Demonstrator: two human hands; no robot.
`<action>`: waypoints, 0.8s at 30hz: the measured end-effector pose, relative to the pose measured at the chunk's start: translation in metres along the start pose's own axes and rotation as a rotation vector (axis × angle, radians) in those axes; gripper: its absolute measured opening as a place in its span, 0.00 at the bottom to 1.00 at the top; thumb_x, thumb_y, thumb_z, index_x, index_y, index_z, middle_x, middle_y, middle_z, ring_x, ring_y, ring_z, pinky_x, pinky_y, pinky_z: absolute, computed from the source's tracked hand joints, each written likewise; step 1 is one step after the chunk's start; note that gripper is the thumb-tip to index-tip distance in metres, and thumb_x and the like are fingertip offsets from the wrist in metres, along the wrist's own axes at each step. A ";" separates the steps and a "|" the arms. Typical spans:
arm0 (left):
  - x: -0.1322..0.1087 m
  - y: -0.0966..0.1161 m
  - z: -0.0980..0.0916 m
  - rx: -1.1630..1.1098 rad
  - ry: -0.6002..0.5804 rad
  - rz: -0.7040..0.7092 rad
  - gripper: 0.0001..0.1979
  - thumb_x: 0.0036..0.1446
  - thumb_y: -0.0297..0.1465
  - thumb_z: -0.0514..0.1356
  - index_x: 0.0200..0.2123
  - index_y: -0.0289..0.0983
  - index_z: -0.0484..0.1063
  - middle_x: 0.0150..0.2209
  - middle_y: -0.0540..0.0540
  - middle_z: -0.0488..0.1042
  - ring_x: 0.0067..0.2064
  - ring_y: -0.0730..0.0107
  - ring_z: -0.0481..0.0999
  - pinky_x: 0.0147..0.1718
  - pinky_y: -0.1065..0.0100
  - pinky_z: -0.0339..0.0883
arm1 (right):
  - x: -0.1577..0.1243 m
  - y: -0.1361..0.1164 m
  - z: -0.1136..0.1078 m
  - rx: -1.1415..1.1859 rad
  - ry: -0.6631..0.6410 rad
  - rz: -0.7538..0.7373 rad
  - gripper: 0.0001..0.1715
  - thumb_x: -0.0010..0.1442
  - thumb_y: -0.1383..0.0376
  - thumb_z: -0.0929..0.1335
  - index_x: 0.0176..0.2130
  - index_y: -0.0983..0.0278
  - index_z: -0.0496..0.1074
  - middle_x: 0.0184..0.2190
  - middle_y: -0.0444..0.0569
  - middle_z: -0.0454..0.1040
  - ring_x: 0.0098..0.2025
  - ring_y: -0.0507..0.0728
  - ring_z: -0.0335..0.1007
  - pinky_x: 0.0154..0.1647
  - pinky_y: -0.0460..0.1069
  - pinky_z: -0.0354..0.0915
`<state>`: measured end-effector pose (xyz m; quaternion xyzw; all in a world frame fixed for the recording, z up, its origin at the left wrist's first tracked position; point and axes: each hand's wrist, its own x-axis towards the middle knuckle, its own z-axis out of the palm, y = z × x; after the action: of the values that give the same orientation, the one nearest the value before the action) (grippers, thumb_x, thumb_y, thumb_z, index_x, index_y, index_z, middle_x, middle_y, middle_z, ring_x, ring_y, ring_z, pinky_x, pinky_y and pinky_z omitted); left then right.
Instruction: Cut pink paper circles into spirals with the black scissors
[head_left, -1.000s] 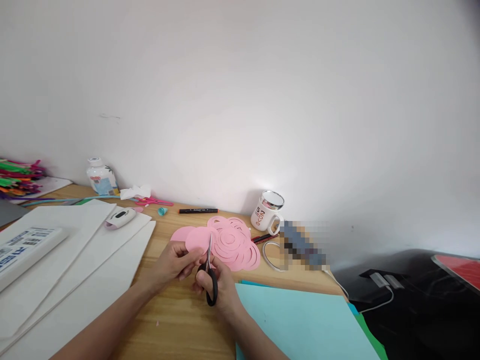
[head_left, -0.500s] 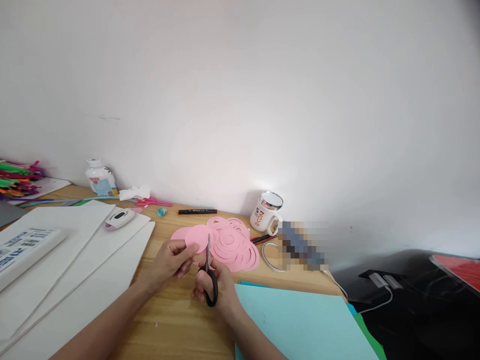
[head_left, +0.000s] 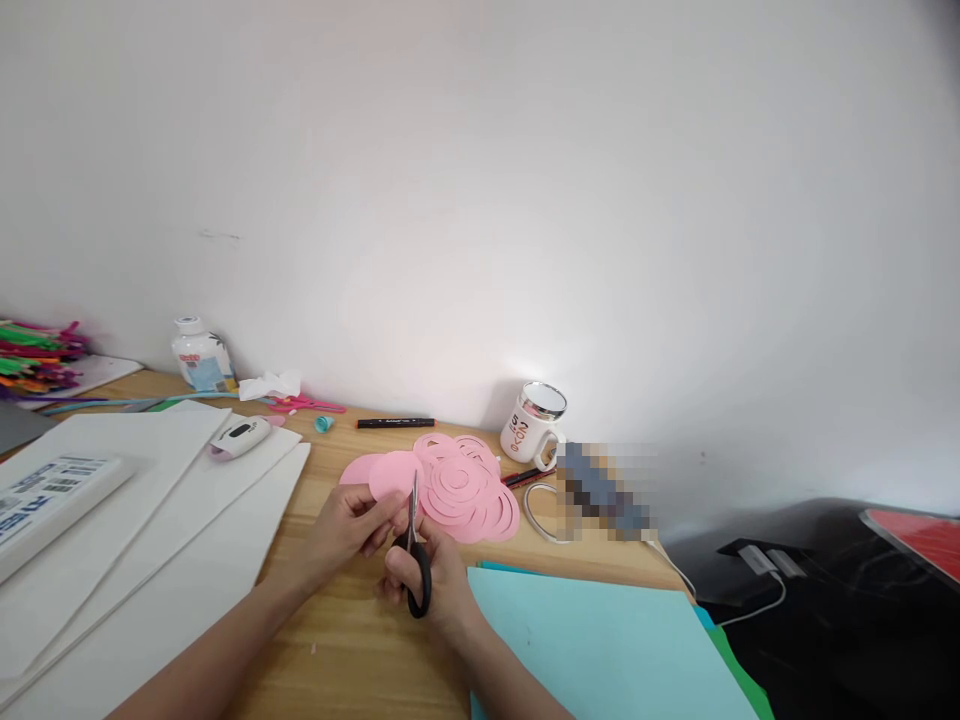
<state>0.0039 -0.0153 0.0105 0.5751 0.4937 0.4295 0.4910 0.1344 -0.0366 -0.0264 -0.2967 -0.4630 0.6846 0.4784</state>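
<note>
Between thumb and fingers, my left hand [head_left: 356,522] pinches a round piece of pink paper [head_left: 391,474] above the table. My right hand [head_left: 435,570] is closed around black-handled scissors [head_left: 418,580], whose blades point away from me and lie at the right edge of the paper. Whether the blades are fully closed is hard to see. Just beyond and to the right, a pile of pink paper circles and rings [head_left: 461,490] lies on the wooden table [head_left: 352,650]. Part of another pink piece shows behind the held circle.
White sheets [head_left: 187,560] with a white box [head_left: 60,500] cover the left. Light blue paper [head_left: 600,640] lies at the right front. A white mug [head_left: 532,425], a black marker [head_left: 395,423], pink scissors [head_left: 306,403] and a white bottle [head_left: 202,358] stand or lie near the wall.
The held circle and my left hand have shifted slightly down. The scissors have moved a little toward me and left, still at the paper's right edge.
</note>
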 end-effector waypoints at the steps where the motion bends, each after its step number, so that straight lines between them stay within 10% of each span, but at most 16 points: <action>1: 0.000 0.001 0.000 -0.005 -0.011 -0.009 0.22 0.50 0.46 0.60 0.16 0.34 0.69 0.10 0.56 0.59 0.14 0.81 0.55 0.14 0.76 0.48 | 0.000 -0.002 0.000 -0.003 0.001 -0.019 0.27 0.43 0.50 0.75 0.33 0.62 0.64 0.19 0.38 0.68 0.16 0.48 0.59 0.21 0.46 0.61; 24: -0.002 0.005 -0.001 0.006 -0.029 -0.001 0.21 0.49 0.45 0.60 0.16 0.35 0.69 0.10 0.57 0.57 0.14 0.81 0.53 0.14 0.75 0.46 | 0.003 0.005 -0.004 0.015 0.021 -0.046 0.21 0.46 0.53 0.74 0.34 0.62 0.65 0.16 0.36 0.65 0.14 0.47 0.55 0.19 0.45 0.60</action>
<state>0.0030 -0.0171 0.0159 0.5827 0.4881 0.4193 0.4965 0.1350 -0.0333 -0.0326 -0.2899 -0.4594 0.6737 0.5010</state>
